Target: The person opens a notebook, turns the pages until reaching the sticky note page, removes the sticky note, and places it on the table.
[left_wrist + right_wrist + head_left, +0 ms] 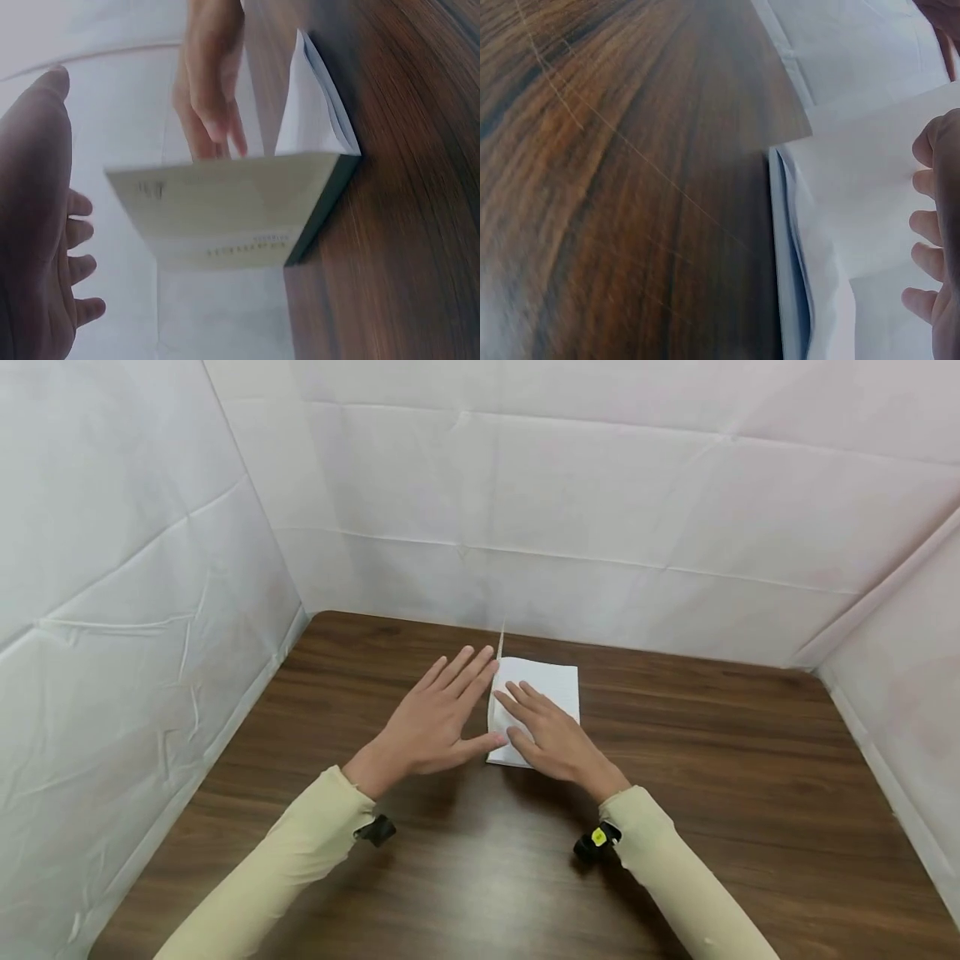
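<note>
Your left hand point(37, 240) fills the frame's left edge, fingers straight. Beside it a pale green printed cover point(225, 214) stands raised off the tabletop point(405, 225), white pages point(311, 105) fanned behind, your right hand point(210, 90) beyond the cover.

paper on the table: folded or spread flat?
Folded. The paper shows stacked layers at its edge in the right wrist view, with the right hand pressing on it.

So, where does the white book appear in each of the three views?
Head: the white book lies at table centre, under the right hand.
Left wrist: centre, standing cover facing the camera.
Right wrist: right side, page edges showing.
Shared landmark: the dark wooden table beneath it.
</note>
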